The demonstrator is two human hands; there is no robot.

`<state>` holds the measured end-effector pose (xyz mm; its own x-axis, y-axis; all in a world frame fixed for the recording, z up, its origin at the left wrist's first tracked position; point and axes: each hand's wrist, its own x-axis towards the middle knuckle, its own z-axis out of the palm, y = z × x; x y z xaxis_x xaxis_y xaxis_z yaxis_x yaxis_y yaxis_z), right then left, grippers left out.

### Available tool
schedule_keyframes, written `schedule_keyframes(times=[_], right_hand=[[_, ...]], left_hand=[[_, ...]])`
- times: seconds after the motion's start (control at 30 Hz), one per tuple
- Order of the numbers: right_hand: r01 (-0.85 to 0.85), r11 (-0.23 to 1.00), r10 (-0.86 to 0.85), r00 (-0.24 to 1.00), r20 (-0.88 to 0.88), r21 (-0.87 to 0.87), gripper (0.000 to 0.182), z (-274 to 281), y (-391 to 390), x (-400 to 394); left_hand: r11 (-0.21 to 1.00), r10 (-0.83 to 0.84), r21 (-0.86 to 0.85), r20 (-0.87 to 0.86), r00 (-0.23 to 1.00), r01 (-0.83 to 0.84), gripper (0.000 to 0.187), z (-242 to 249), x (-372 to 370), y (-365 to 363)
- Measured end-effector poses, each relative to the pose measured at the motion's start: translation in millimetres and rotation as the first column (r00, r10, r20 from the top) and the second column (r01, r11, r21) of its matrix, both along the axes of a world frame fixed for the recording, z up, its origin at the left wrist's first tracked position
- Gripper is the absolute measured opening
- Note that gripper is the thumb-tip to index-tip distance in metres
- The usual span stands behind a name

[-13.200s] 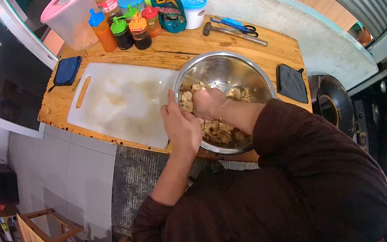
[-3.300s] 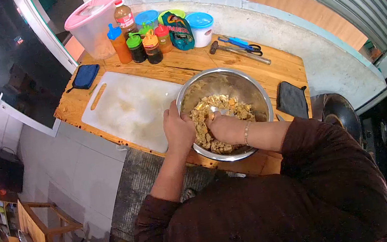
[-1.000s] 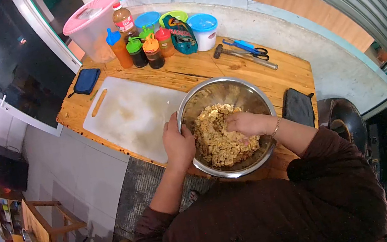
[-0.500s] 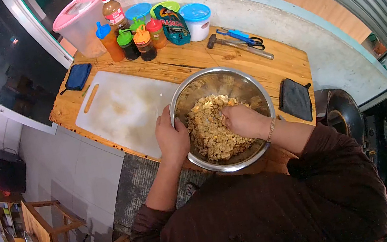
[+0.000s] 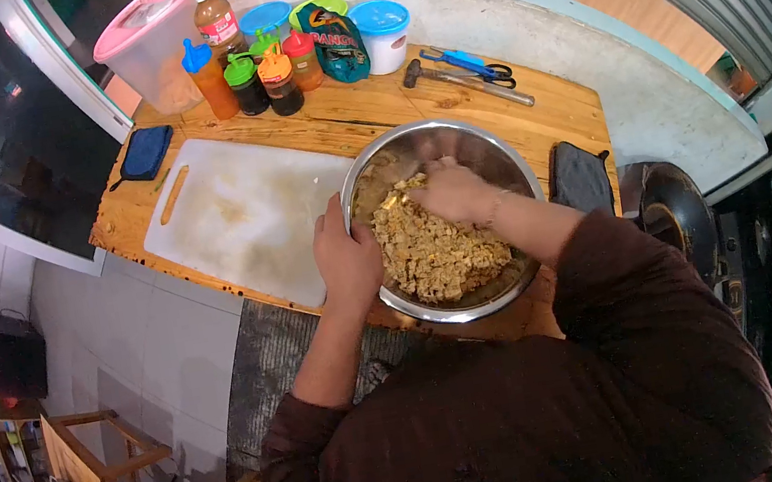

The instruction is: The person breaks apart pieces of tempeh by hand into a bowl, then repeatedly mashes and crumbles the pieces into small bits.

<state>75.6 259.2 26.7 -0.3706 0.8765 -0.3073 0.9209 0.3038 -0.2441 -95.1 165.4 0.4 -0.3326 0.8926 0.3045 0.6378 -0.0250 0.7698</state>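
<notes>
A steel mixing bowl (image 5: 495, 151) stands at the front edge of the wooden table, tilted a little in my view. In it lies a crumbly, yellow-brown food mixture (image 5: 439, 255), heaped toward the near side. My left hand (image 5: 349, 259) is closed on the bowl's left rim, thumb on the near side. Inside the bowl, my right hand (image 5: 459, 194) reaches to the far part of the mixture, against the inner wall. Its fingers are blurred and partly hidden by the food. A white cutting board (image 5: 240, 214) lies just left of the bowl.
Behind stand several sauce bottles (image 5: 280, 81), a blue-lidded tub (image 5: 386, 44) and a large pink-lidded container (image 5: 160, 60). A hammer (image 5: 472, 84) and scissors (image 5: 496, 74) lie at the back right. Dark cloths (image 5: 580, 175) flank the board and bowl. A wok (image 5: 673, 206) sits at right.
My right hand has moved from the middle of the mixture toward the bowl's far side, and the mixture now sits nearer me. My left hand keeps its hold on the rim.
</notes>
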Motion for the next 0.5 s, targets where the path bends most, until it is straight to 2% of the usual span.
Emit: schedule_keyframes(times=[0.03, 0.1, 0.2, 0.3, 0.4, 0.5], right_hand=[[0.151, 0.987, -0.141, 0.976, -0.167, 0.049, 0.063, -15.0, -1.0, -14.3], [0.045, 0.999, -0.046, 0.965, -0.257, -0.011, 0.06, -16.4, -8.2, -40.7], [-0.329, 0.94, 0.339, 0.926, -0.164, 0.086, 0.046, -27.6, -32.7, -52.6], [-0.455, 0.86, 0.494, 0.856, -0.15, 0.231, 0.034, -44.1, -58.5, -39.8], [-0.527, 0.832, 0.535, 0.845, 0.001, 0.173, 0.031, -43.7, -54.5, -41.5], [-0.377, 0.925, 0.38, 0.923, -0.067, 0.051, 0.031, -41.3, -42.2, -52.6]], left_hand=[[1.0, -0.016, -0.013, -0.008, 1.0, 0.016, 0.043, 1.5, -0.7, 2.4], [0.999, -0.02, -0.033, -0.011, 1.0, 0.02, 0.043, 2.9, -1.3, 4.3], [0.999, 0.007, -0.034, 0.027, 1.0, -0.006, 0.041, 0.5, -3.1, 5.8], [1.0, 0.005, 0.006, 0.075, 0.997, -0.005, 0.041, -6.8, -7.3, 7.1], [0.999, -0.037, 0.009, 0.057, 0.998, 0.037, 0.043, -14.7, -9.3, 6.4], [0.999, -0.027, -0.039, 0.065, 0.998, 0.029, 0.044, -7.9, -7.5, 4.3]])
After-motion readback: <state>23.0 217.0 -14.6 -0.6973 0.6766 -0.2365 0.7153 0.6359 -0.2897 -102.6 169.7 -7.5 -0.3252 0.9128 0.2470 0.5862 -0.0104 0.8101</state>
